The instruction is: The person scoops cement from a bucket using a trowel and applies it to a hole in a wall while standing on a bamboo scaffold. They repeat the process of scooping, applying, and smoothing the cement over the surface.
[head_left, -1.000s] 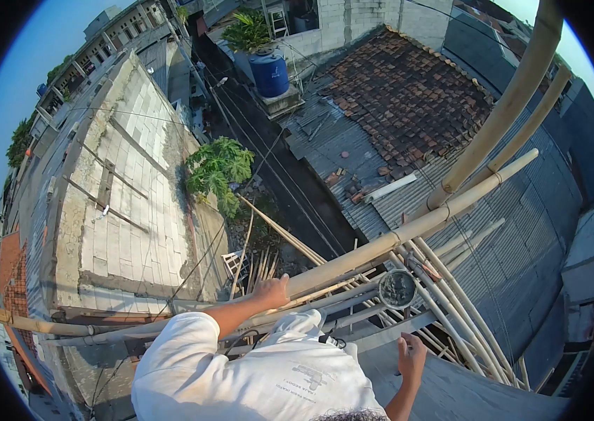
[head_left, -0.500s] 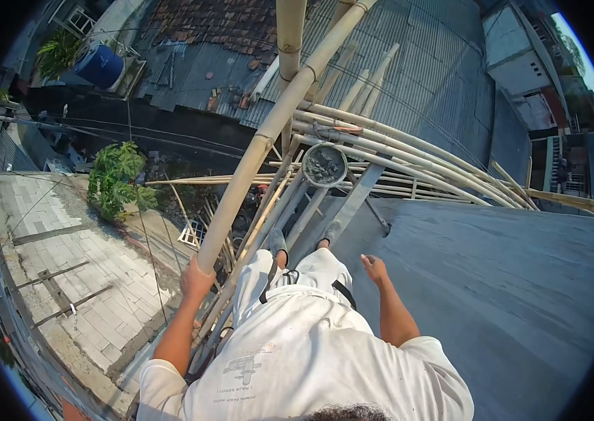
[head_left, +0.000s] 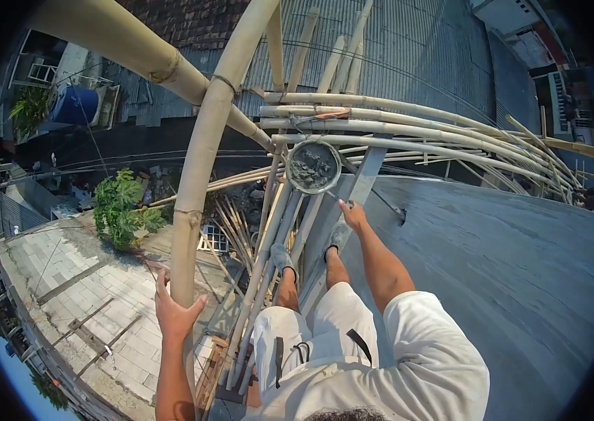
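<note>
My left hand [head_left: 179, 312] rests against a thick upright bamboo pole [head_left: 186, 238], thumb stretched out on one side and fingers apart on the other. Ahead of my feet, a round bucket [head_left: 290, 175] holds wet grey mortar [head_left: 313, 167]. My right hand [head_left: 354, 215] reaches toward this bucket, its partly bent fingers open and its fingertips close to the near rim. The bucket stands at the end of bamboo poles and a flat plank [head_left: 365, 184]. My feet, in grey shoes [head_left: 282, 258], stand on these supports.
Horizontal bamboo poles [head_left: 409, 130] run across beyond the bucket. To the right lies a smooth grey cement surface [head_left: 479, 259]. A drop opens on the left, with a paved roof [head_left: 65, 281], a leafy tree [head_left: 118, 210] and a blue tank [head_left: 76, 105] below. Another bamboo pole [head_left: 149, 59] slants overhead.
My right hand has moved forward to the bucket. My left hand has loosened from its wrapped grip on the pole and spread its fingers. My body leans forward, and the view has shifted.
</note>
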The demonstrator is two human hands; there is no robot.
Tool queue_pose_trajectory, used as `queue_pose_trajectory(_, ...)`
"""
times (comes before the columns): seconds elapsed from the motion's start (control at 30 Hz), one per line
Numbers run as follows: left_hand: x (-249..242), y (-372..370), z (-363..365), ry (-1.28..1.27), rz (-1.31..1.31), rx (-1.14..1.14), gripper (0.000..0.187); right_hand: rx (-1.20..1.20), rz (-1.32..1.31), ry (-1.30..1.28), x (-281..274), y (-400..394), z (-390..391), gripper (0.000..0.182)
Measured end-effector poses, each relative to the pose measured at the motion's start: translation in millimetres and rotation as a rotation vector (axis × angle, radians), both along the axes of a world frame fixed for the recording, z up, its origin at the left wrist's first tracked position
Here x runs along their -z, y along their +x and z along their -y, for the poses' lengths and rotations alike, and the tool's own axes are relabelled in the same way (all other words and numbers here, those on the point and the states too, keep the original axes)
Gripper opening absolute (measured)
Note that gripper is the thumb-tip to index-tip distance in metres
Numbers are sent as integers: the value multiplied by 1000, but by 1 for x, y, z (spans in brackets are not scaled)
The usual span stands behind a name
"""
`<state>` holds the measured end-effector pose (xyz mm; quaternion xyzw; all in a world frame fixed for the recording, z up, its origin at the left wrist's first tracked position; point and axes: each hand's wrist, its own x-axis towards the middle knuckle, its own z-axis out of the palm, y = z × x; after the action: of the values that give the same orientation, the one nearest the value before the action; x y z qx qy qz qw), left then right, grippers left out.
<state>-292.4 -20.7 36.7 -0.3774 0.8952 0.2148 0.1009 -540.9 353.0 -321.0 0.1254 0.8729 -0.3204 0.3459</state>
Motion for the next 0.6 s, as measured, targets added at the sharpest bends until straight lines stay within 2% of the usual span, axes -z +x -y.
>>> queue_pose_trajectory(0.1, 13, -46, -5, 34, -7, -44, 95, 110, -42, -60, 45, -26, 24, 79)
queue_pose_trajectory(0.13, 21, -49, -6, -59, 24, -138, 86, 117, -24, -55, 66, -36, 30, 79)
queue_pose_trajectory(0.17, 17, -56, -9, -42, 80, -195, 80, 165, -38, -42, 91, -42, 33, 79)
queue_pose_trajectory(0.27, 24, -43, -8, -171, 106, -187, 82, 284, -45, 25, 146, -51, 41, 80)
queue_pose_trajectory(0.33, 36, -23, -9, -434, 118, -178, 77, 423, -50, 105, 175, -63, 50, 79)
queue_pose_trajectory(0.37, 38, -22, -9, -431, 133, -170, 77, 426, -35, 113, 190, -65, 53, 79)
queue_pose_trajectory(0.43, 31, -25, -4, -455, 260, -95, 89, 616, -68, 18, 208, -68, 60, 77)
queue_pose_trajectory(0.47, 26, -28, -2, -466, 321, -60, 95, 672, -51, -62, 204, -69, 67, 64)
queue_pose_trajectory(0.5, 21, -30, -1, -478, 379, -24, 102, 675, -44, -56, 215, -67, 68, 64)
queue_pose_trajectory(0.53, 17, -32, 0, -490, 437, 9, 108, 782, 12, -215, 224, -66, 70, 55)
queue_pose_trajectory(0.57, 15, -32, -1, -490, 439, 7, 108, 885, 65, -378, 236, -66, 70, 46)
queue_pose_trajectory(0.6, 16, -31, -3, -496, 438, 0, 108, 880, 61, -379, 246, -65, 67, 46)
